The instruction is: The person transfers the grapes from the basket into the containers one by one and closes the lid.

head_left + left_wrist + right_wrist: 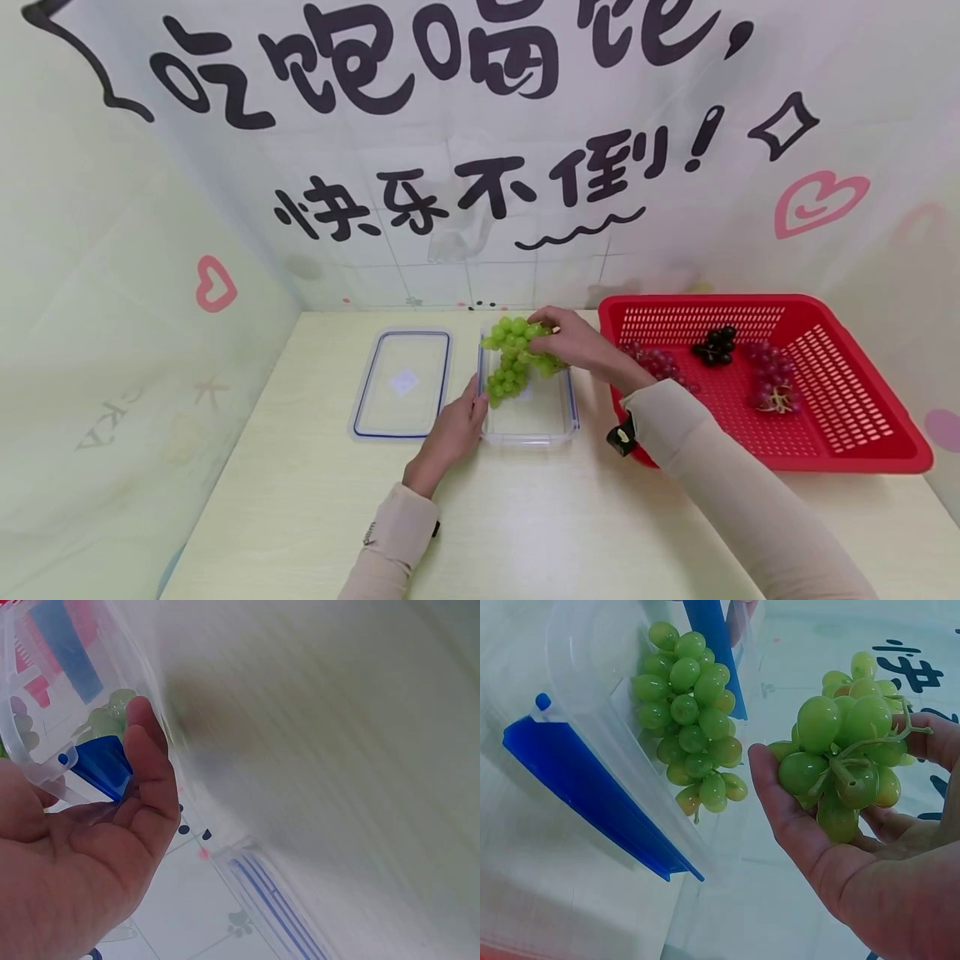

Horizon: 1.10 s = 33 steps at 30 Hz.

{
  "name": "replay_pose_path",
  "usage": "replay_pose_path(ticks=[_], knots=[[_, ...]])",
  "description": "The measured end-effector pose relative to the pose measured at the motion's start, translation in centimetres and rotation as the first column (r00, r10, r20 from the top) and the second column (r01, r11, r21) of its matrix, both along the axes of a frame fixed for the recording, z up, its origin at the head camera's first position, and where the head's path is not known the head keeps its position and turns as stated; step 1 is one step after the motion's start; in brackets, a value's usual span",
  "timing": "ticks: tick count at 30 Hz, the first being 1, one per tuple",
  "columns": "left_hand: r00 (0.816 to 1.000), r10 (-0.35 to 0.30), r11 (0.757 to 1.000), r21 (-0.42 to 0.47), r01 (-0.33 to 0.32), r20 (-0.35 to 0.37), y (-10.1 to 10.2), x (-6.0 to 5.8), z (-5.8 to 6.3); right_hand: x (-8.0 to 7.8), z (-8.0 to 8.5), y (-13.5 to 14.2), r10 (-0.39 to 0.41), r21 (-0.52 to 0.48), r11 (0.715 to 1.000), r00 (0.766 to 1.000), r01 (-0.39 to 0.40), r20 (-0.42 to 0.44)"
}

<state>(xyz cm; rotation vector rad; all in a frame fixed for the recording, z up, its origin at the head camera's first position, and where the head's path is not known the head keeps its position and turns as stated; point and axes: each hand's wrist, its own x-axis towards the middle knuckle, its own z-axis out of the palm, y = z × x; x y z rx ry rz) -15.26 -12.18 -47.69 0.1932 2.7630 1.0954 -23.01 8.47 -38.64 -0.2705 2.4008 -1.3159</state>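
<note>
A clear plastic food container (536, 421) with blue side clips stands on the table. My left hand (452, 427) grips its left wall; in the left wrist view the fingers curl about a blue clip (105, 766). One bunch of green grapes (686, 712) lies inside the container. Over the container's far part, my right hand (573, 340) holds a second green grape bunch (847, 750), its stem showing between the fruit. In the head view the two bunches overlap.
The container's lid (405, 354), blue-edged, lies flat to the left. A red basket (862, 400) on the right bears red grape bunches (772, 375) and a small dark bunch (715, 346). A printed wall sheet (465, 283) rises behind the table.
</note>
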Motion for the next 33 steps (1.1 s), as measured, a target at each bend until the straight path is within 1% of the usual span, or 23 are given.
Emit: replay_pose_path(ticks=[12, 18, 27, 33], knots=[[1.0, -0.007, 1.0, -0.004, 0.007, 0.005, 0.0, -0.1, -0.1, 0.7, -0.5, -0.5, -0.011, 0.015, 1.0, 0.999, 0.011, 0.048], [1.0, -0.003, 1.0, -0.014, 0.003, 0.001, 0.0, 0.0, 0.0, 0.8, -1.1, -0.5, -0.02, 0.021, 1.0, 0.999, 0.019, 0.051], [0.999, 0.002, 1.0, -0.011, -0.003, -0.036, 0.0, -0.1, -0.3, 1.0, -1.7, -0.2, -0.011, 0.041, 0.999, 0.997, 0.008, 0.072], [1.0, 0.001, 1.0, -0.004, -0.001, -0.03, 0.0, -0.1, -0.2, 1.1, -2.0, -0.3, 0.025, 0.058, 0.998, 0.996, -0.03, 0.086]])
